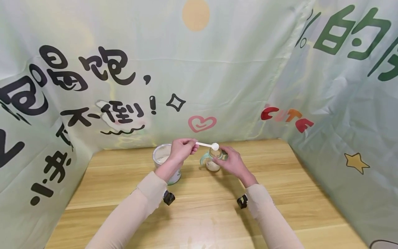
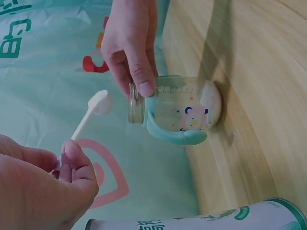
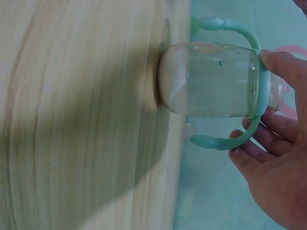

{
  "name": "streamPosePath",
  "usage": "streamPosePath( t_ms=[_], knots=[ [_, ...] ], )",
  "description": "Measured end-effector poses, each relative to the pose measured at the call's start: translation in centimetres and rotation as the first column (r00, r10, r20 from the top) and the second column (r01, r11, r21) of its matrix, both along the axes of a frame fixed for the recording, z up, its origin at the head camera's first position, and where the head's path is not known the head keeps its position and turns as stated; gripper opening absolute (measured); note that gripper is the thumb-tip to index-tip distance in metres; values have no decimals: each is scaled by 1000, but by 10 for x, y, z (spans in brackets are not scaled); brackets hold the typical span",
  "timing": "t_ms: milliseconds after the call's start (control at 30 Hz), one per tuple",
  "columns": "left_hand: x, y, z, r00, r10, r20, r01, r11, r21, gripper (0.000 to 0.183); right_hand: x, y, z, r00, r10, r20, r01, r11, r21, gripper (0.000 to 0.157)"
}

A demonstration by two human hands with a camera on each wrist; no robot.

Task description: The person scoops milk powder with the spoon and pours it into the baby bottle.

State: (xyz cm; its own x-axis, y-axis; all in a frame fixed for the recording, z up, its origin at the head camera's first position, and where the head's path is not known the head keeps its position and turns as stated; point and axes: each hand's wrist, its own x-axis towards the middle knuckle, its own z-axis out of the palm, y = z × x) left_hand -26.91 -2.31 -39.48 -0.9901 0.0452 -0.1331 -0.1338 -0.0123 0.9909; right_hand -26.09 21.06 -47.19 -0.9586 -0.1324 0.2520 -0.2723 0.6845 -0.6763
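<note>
My left hand (image 1: 183, 150) pinches the handle of a white measuring scoop (image 2: 100, 103), which is heaped with white powder. In the head view the scoop is over the mouth of a clear baby bottle (image 2: 180, 103). The bottle has mint-green handles and a bear print, and white powder lies at its bottom. It stands upright on the table while my right hand (image 1: 231, 160) grips it around the neck, thumb and fingers on the green collar. Beside my left hand stands an open powder can (image 1: 162, 152), partly hidden by the hand and forearm.
The wooden table (image 1: 199, 214) reaches back to a printed cloth backdrop (image 1: 230, 86), which also rises along the left and right sides. Black wrist cameras (image 1: 169, 197) hang below both sleeves. The can stands left of the bottle, with a gap between them.
</note>
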Motion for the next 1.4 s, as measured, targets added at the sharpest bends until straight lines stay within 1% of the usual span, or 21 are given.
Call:
streamPosePath(
  t_ms=[400,800,1000,1267,1400],
  knots=[
    [1,3,-2,1000,-9,-9,9,1000,-11,22,2,-2,3,1000,-12,18,12,1000,4,59],
    [4,6,-7,998,-26,-51,23,999,-49,21,2,-2,4,999,-14,33,14,1000,2,60],
    [4,6,-8,997,-35,-71,28,995,-98,21,2,-1,3,1000,-14,26,14,1000,12,60],
    [5,6,-8,993,-59,-99,41,983,-178,20,1,-1,3,1000,-10,18,10,1000,12,60],
    [5,7,-9,992,-71,-100,50,979,-196,20,2,-1,3,1000,-11,22,11,1000,13,60]
  ],
)
